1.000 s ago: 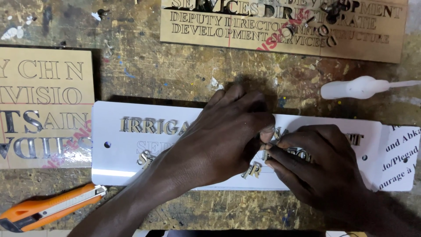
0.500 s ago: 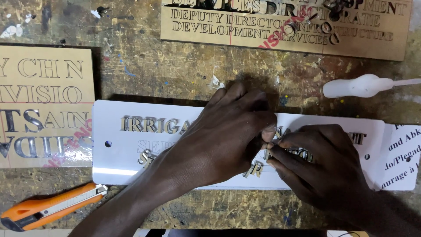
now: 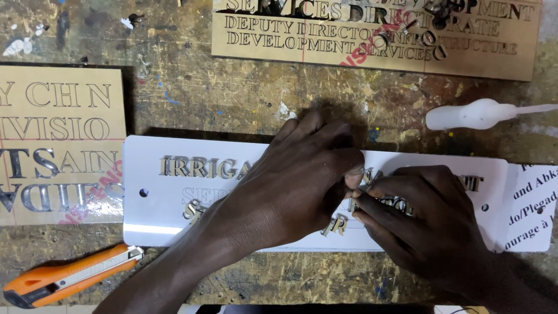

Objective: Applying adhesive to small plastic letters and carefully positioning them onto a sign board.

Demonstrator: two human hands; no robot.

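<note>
**Hands at the White Sign Plate: Letter Placement, Position Held**

Landmark: the white sign plate (image 3: 174, 221), lying flat on the paint-stained workbench (image 3: 192, 93).

Left hand (image 3: 296, 186): rests palm down across the middle of the plate. Its fingers are bunched together, with the tips pressed to the plate surface beside the right hand. Whether they pinch a letter cannot be told; the fingertips hide the contact point.

Right hand (image 3: 424, 224): lies over the right part of the plate. Thumb and forefinger are drawn together on a small metallic letter (image 3: 372, 195) at the plate's middle line, touching the left fingertips.

Letters on the plate: a finished metallic row (image 3: 200, 167) runs along the upper left of the plate. Loose metallic letters lie near its lower left (image 3: 195, 210) and just below the left hand (image 3: 336, 225).

Around the plate: an orange utility knife (image 3: 64, 279) lies off the lower left corner. A gold letter-cut panel (image 3: 58, 145) sits just left of the plate; a second gold panel (image 3: 372, 35) lies well above it. A white glue bottle (image 3: 474, 114) lies on its side above the right end. A printed paper sheet (image 3: 532, 209) adjoins the right edge.

Change from the earlier frames: both hands remain in the same place on the plate. The fingertips have shifted only slightly. Knife, panels and bottle are unmoved.
</note>
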